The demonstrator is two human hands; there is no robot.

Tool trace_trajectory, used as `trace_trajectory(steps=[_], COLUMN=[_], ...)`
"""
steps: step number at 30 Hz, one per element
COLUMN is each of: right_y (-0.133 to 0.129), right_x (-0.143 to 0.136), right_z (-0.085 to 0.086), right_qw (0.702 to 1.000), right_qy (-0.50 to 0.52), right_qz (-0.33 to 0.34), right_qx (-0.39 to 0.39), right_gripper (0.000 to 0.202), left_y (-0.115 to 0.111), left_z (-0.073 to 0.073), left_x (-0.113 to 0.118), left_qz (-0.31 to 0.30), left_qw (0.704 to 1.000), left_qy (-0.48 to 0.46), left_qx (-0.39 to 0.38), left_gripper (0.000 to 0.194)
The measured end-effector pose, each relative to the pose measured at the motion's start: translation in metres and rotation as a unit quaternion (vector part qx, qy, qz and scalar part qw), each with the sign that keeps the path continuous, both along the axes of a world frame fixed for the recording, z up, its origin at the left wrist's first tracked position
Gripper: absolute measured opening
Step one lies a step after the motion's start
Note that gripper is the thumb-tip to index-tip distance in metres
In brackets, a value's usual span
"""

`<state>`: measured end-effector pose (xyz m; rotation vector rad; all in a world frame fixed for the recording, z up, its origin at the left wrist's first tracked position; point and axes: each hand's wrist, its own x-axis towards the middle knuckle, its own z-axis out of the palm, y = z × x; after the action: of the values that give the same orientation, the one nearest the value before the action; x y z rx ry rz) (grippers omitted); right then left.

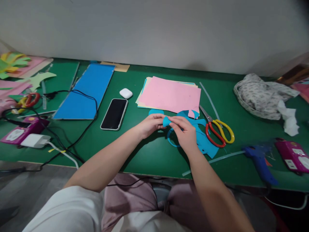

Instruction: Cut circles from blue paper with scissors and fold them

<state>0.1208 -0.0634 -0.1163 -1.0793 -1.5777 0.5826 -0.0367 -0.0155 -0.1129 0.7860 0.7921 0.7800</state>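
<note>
Between my two hands is a small blue paper piece [166,121], which looks curved or folded. My left hand [153,125] grips its left side, and my right hand [184,130] pinches its right side with thumb and fingers. Just beyond my left hand lies a blue paper circle [156,111]. Blue paper scraps [205,141] with cut-out curves are spread under and beside my right hand. Scissors [217,130] with one red and one yellow handle lie right of the scraps. A stack of coloured paper [170,94], pink on top, sits behind my hands.
Left of my hands are a phone [114,114], a white earbud case [126,93] and a blue board [87,91] crossed by a black cable. On the right lie a blue glue gun [259,162], a purple power strip [293,154] and a patterned cloth [258,96].
</note>
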Motion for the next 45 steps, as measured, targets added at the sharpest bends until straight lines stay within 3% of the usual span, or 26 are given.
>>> trace_trajectory(steps=[9, 18, 27, 45], right_y=[-0.001, -0.002, -0.005, -0.005], right_x=[-0.001, 0.001, -0.001, -0.002], right_z=[0.001, 0.001, 0.005, 0.006], right_qw=[0.997, 0.999, 0.999, 0.998], right_qy=[-0.045, 0.023, 0.008, -0.025], right_qz=[-0.036, -0.040, -0.007, -0.021], right_qx=[0.060, 0.021, 0.032, 0.057], right_gripper=[0.015, 0.015, 0.017, 0.011], left_y=[0.000, -0.001, -0.001, -0.002], left_z=[-0.001, 0.008, 0.007, 0.005], left_x=[0.001, -0.003, -0.005, -0.004], left_qz=[-0.006, -0.026, -0.079, -0.074], left_qw=[1.000, 0.999, 0.995, 0.995], left_qy=[-0.009, -0.036, -0.041, -0.033], left_qx=[-0.006, -0.026, -0.052, -0.057], left_gripper=[0.028, 0.020, 0.019, 0.023])
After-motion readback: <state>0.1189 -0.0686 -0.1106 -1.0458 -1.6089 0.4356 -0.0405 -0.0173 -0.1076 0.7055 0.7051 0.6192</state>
